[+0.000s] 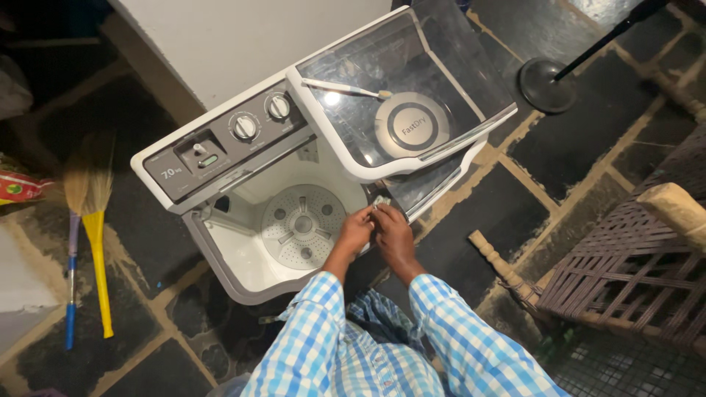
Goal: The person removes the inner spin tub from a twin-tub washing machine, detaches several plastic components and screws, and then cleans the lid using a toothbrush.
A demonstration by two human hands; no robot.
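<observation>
A white and grey twin-tub washing machine (220, 158) stands below me with its wash tub (301, 224) open and empty. My left hand (356, 230) and my right hand (392, 229) meet at the tub's front right rim, fingers pinched on a small pale object (379, 201) there; what it is I cannot tell. The clear spinner lid (397, 95) is shut, with a toothbrush (346, 88) lying on it. My sleeves are blue and white check.
Two brooms (88, 220) lie on the dark stone floor at the left. A woven cot with wooden legs (632, 257) stands at the right. A black round stand base (546, 84) sits at the upper right. A white wall is behind the machine.
</observation>
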